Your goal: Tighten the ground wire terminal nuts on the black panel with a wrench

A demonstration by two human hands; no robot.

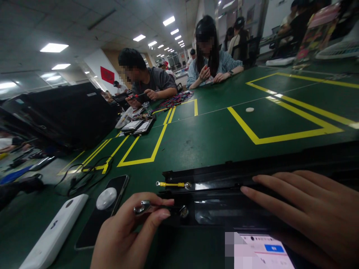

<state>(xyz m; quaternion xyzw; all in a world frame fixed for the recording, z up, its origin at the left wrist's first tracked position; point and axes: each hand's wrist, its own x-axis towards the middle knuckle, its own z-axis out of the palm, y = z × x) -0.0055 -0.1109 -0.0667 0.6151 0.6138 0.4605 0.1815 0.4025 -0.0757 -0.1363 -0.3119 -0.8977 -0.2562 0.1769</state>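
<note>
My left hand (131,224) pinches a shiny metal wrench (142,209) between thumb and fingers. The wrench's far end lies at a nut (184,211) on a long black metal panel (213,200); how it sits on the nut is not clear. Just beyond, a short yellow wire with ring terminals (171,184) is attached to the panel at its right end by a fastener (187,185). My right hand (303,209) rests on the panel with its fingers stretched out, holding nothing.
A lit phone (260,251) lies near the front edge. To the left are a dark phone with a round white grip (106,198), a white power bank (56,231) and a black cable (81,172). Hard drives (143,127) and two seated people are across the green table (196,138).
</note>
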